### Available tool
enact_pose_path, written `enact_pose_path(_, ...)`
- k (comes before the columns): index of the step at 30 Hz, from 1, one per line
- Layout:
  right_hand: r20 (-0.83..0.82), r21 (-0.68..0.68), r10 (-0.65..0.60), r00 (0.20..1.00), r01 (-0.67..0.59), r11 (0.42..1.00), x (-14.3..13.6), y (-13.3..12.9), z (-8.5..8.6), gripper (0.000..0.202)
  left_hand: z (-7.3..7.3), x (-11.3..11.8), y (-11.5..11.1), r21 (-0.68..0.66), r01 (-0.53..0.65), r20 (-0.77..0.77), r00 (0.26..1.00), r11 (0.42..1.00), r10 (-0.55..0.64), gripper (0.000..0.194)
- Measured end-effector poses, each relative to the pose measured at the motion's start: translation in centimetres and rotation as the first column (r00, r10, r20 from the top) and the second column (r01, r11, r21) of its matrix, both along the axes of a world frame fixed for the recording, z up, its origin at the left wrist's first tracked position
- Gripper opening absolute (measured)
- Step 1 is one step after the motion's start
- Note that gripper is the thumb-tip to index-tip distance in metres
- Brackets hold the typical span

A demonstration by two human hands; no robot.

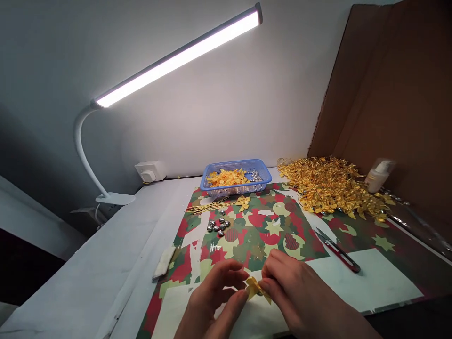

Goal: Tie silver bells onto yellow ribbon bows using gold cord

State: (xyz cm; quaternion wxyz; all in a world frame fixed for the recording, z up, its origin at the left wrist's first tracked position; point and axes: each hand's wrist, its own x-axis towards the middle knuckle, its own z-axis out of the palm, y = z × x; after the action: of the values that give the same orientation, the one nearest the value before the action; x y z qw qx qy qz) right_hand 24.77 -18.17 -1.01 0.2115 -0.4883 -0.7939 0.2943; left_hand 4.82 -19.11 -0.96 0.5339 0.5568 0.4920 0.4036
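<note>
A small yellow ribbon bow [253,286] is between my two hands, low in the middle of the view. My left hand [215,299] touches its left side with thumb and fingertips, the other fingers loosely curled. My right hand [296,289] pinches its right side between thumb and bent fingers. Part of the bow is hidden behind my right fingers, and something small and dark shows under its middle. Just ahead on the patterned sheet [243,252] lie several silver bells [218,227]. Beyond them are a loose yellow bow [243,202] and a bundle of gold ties [206,206].
A blue basket [236,189] holds yellow bows and silver bells. Gold bow ties form a large pile [332,186] beside a pump bottle [378,176] and cardboard wall [391,94]. Thread snips [339,252] lie right; a white pad [164,263] lies left. A lamp [180,56] hangs overhead.
</note>
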Motion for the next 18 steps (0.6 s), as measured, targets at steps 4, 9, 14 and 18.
enact_pose_path(4, -0.099, -0.081, 0.005, 0.995, -0.013, 0.997, 0.1, 0.2, 0.1, 0.021, -0.8, 0.7, 0.0, 0.013, -0.022, 0.047, 0.999, 1.0, 0.022, 0.022)
enact_pose_path(9, -0.245, -0.123, -0.055, 0.968, 0.025, 0.992, 0.4, 0.5, -1.0, 0.027, -1.4, 0.6, 0.7, -0.037, -0.054, 0.034, 0.998, 0.998, 0.055, 0.016)
enact_pose_path(14, -0.278, -0.248, -0.12, 0.953, 0.05, 0.968, -0.1, 0.3, -1.8, 0.028, -1.3, 0.1, 0.9, -0.034, -0.045, -0.016, 0.999, 0.998, 0.044, 0.018)
enact_pose_path(18, -0.315, -0.263, -0.132, 0.94, 0.048, 0.964, -0.8, 0.0, -2.3, 0.033, -0.7, 0.2, 0.6, -0.025, 0.062, -0.072, 0.995, 0.998, -0.063, 0.016)
